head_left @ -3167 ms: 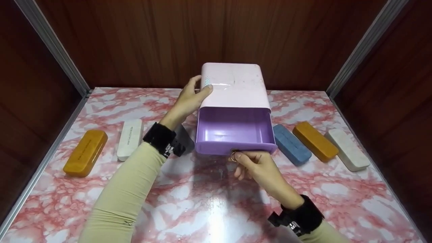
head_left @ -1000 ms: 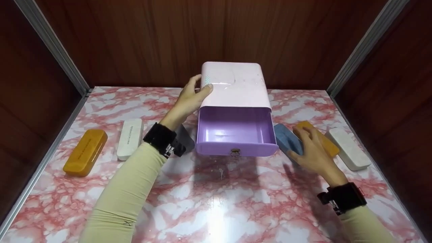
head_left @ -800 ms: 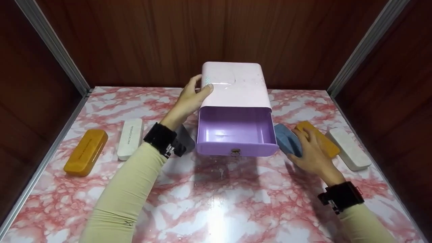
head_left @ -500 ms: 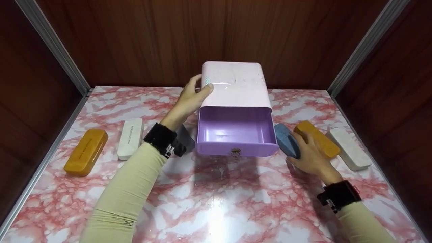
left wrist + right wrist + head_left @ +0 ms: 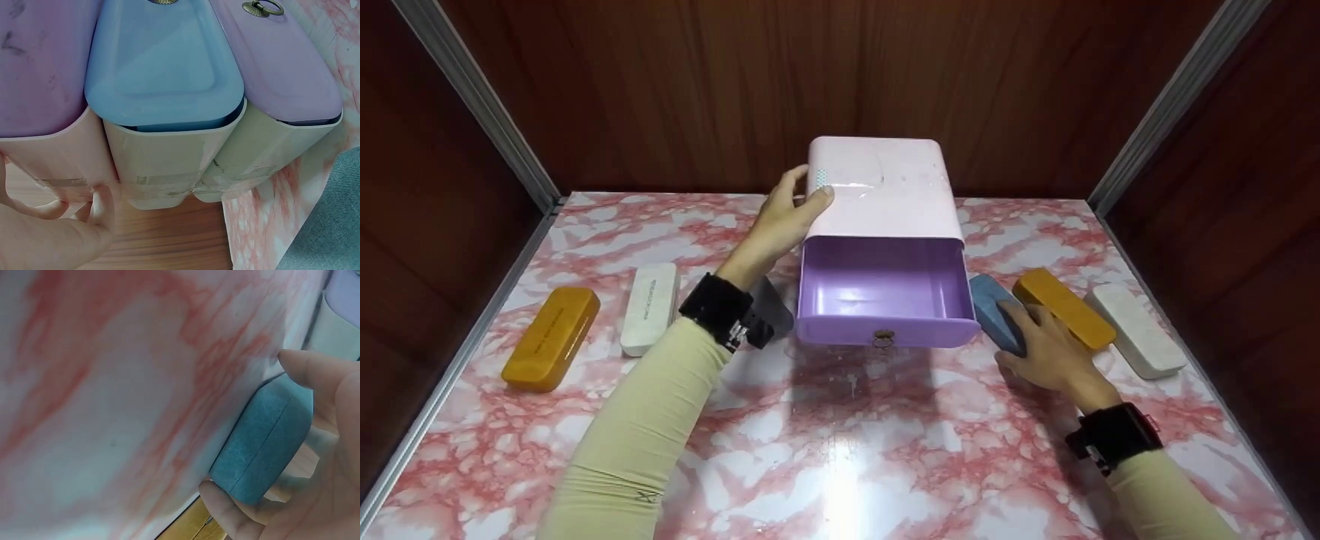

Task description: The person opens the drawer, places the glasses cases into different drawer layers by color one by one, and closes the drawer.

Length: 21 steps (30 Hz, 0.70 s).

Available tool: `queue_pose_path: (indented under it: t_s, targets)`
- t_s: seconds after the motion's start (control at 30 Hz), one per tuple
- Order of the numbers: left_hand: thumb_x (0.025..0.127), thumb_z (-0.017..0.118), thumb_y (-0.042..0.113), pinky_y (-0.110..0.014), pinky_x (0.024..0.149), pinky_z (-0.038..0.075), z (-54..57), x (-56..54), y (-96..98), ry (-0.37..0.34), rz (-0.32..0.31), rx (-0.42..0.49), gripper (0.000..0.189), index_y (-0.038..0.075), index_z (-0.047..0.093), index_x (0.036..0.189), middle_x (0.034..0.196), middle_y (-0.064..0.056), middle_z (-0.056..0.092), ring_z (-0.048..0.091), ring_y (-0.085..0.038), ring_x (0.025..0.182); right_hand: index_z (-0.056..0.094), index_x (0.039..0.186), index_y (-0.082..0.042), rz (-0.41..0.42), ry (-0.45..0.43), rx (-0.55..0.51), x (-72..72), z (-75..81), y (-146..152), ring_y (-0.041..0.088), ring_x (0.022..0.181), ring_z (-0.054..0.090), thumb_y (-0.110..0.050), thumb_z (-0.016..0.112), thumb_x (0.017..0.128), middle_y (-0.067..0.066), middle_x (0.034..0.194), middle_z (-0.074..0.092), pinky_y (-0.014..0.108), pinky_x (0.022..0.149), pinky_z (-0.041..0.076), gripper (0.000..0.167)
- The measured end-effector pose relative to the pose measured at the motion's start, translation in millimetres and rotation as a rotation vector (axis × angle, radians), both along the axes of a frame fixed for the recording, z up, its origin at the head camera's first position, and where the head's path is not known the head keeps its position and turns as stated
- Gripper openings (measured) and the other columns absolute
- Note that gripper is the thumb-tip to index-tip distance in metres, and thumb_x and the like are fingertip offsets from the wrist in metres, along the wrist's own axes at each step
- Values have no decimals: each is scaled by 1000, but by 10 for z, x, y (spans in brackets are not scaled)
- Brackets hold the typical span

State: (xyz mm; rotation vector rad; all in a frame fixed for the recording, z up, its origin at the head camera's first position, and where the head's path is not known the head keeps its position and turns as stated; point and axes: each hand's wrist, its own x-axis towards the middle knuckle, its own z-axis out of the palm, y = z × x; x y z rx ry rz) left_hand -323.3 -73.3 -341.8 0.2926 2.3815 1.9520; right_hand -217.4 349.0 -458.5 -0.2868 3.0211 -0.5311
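Observation:
A drawer unit with a pale pink top casing (image 5: 881, 187) stands at the back centre. Its purple drawer (image 5: 885, 330) with a ring pull is slid out. My left hand (image 5: 782, 225) holds the casing's left side, thumb on top and fingers down the side; the left wrist view shows the fingers bent against it. At the right, my right hand (image 5: 1051, 356) grips the near end of a blue glasses case (image 5: 996, 311), which lies on the table. In the right wrist view, thumb and fingers are on opposite sides of this blue case (image 5: 261, 439).
Right of the blue case lie a mustard glasses case (image 5: 1069, 309) and a white one (image 5: 1136, 331). Leftward are another mustard case (image 5: 551, 339), a white case (image 5: 649, 309) and a dark grey object (image 5: 772, 307), partly hidden. Blue (image 5: 166, 62) and lilac (image 5: 281, 62) drawers sit lower in the unit.
My right hand has let go of the drawer's ring pull and moved right to the blue glasses case, closing on its near end. The left hand stays on the casing.

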Motion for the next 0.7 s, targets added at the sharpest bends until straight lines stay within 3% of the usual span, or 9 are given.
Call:
queue_pose_path:
  t_s: [0.3, 0.53, 0.7]
  targets:
    - [105, 63, 40, -37, 108, 54, -21, -11, 13, -4, 10, 4, 75, 15, 29, 167, 161, -16, 42, 51, -25, 142, 35, 165, -14, 20, 43, 11, 17, 1, 14, 56, 125, 49, -22, 72, 97, 38, 148, 41, 78, 105, 43, 78]
    - [106, 63, 38, -37, 107, 55, -28, -13, 8, -4, 9, 18, 73, 15, 31, 167, 159, -15, 44, 52, -25, 142, 36, 166, -17, 4, 19, 18, -6, 17, 0, 53, 123, 51, -28, 75, 97, 39, 148, 42, 77, 103, 46, 80]
    - [106, 63, 37, -37, 108, 55, -26, -17, 11, 2, 10, 12, 72, 14, 31, 166, 159, -15, 44, 52, -25, 142, 41, 163, -12, 26, 70, -14, -2, 23, -1, 52, 116, 57, -30, 78, 96, 41, 144, 48, 74, 99, 51, 79]
